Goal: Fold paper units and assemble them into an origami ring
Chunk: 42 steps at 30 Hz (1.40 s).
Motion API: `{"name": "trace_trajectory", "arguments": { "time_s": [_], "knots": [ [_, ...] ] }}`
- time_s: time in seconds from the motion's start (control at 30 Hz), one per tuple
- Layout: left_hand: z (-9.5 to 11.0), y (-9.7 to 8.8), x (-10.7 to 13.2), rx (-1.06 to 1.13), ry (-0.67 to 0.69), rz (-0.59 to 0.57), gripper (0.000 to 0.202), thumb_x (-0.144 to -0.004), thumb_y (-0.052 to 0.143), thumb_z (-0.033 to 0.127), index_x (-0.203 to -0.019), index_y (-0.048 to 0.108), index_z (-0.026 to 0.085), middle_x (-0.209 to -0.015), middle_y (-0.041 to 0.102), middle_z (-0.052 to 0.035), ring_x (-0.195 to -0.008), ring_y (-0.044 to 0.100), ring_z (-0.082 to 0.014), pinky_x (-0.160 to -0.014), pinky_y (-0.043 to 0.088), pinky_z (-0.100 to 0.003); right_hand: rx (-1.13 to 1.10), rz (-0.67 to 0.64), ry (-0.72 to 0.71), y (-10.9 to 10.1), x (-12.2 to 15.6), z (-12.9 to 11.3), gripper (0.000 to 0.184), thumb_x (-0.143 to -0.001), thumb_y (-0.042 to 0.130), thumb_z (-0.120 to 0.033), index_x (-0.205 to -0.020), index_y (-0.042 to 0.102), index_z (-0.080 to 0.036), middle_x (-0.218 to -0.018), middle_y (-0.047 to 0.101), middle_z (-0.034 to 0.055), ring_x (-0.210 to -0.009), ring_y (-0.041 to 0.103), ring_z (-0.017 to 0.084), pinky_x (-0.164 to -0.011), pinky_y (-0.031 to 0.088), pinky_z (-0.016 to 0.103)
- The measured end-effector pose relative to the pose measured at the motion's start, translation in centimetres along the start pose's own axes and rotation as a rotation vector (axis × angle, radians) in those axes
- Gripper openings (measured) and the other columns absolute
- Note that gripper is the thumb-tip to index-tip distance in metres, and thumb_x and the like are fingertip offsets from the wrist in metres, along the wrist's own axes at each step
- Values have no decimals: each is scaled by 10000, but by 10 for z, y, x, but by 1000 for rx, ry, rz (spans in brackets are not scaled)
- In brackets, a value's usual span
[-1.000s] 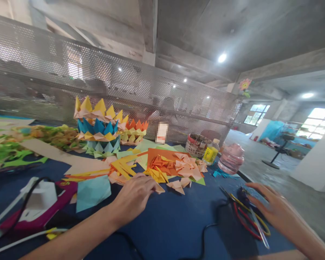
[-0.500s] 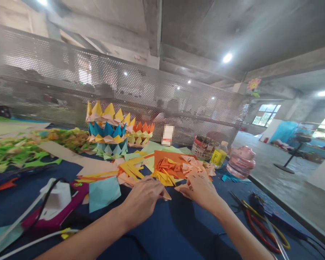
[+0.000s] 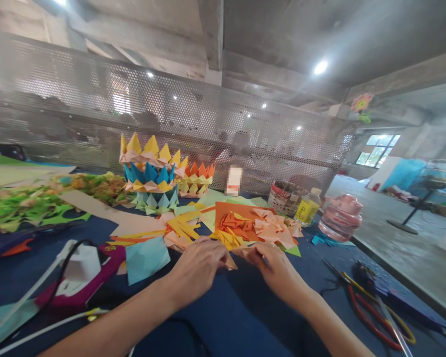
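Note:
My left hand (image 3: 197, 265) rests curled on the blue tabletop (image 3: 245, 317), its fingers pinched on a folded peach paper piece (image 3: 230, 263). Just to its right, my right hand (image 3: 273, 267) has its fingers bent around something small and dark that I cannot make out, touching the same peach piece. Right behind both hands lies a pile of folded orange, yellow and peach paper triangles (image 3: 252, 228) on an orange sheet. A light blue paper square (image 3: 146, 258) lies left of my left hand.
Stacked paper crowns (image 3: 150, 173) stand at the back before a perforated metal screen (image 3: 171, 124). A glue gun with cables (image 3: 78, 275) lies at left, green paper scraps (image 3: 29, 208) further left. Scissors and pliers (image 3: 371, 307) lie at right; a woven basket (image 3: 284, 198), yellow bottle (image 3: 307, 208) and pink jar (image 3: 340, 218) behind.
My right hand came in from the tools at the far right to the paper pile and now meets my left hand at the peach piece. The left hand has barely moved.

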State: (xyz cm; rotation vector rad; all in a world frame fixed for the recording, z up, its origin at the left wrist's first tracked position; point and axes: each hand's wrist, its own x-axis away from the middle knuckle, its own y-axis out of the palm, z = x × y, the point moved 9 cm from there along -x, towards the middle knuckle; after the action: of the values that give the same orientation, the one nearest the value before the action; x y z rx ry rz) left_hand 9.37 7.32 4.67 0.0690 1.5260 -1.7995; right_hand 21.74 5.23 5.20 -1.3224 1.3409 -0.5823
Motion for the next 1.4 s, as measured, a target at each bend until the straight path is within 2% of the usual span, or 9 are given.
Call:
{"name": "trace_trajectory", "arguments": {
  "time_s": [0.3, 0.63, 0.8, 1.1, 1.4],
  "knots": [
    [-4, -3, 1, -22, -45, 5, 119, -886, 495, 120, -800, 549, 181, -764, 616, 15, -742, 560, -156, -756, 352, -307, -84, -27, -12, 6, 2, -5, 246, -934, 430, -242, -706, 504, -187, -707, 589, 11, -654, 511, 140, -612, 377, 250],
    [-3, -3, 1, 4, -54, -7, 105, -881, 507, 121, -799, 527, 183, -762, 608, 18, -741, 553, -160, -762, 350, -311, -9, -3, -115, 10, 3, -17, 213, -912, 450, -185, -710, 519, -187, -694, 577, 11, -677, 508, 147, -615, 371, 257],
    [0, -6, 1, 15, -46, 17, 115, -854, 512, 84, -791, 526, 179, -784, 593, 8, -765, 537, -167, -734, 354, -308, 24, 6, -156, 10, 4, -20, 198, -926, 447, -209, -760, 551, -182, -716, 587, 22, -693, 509, 155, -623, 362, 262],
    [5, -13, 3, 112, -19, 94, 155, -816, 477, 36, -750, 490, 176, -725, 554, 14, -730, 516, -155, -703, 342, -291, 86, -1, -192, 11, 5, -24, 234, -935, 460, -218, -719, 539, -172, -698, 584, 30, -670, 498, 151, -602, 335, 249],
    [5, -13, 3, 92, -21, 114, 154, -793, 469, 30, -747, 484, 176, -728, 548, 3, -728, 515, -167, -701, 340, -297, 68, 11, -200, 12, 6, -25, 231, -930, 474, -220, -714, 542, -172, -695, 588, 32, -666, 503, 148, -604, 337, 249]
  ]
}}
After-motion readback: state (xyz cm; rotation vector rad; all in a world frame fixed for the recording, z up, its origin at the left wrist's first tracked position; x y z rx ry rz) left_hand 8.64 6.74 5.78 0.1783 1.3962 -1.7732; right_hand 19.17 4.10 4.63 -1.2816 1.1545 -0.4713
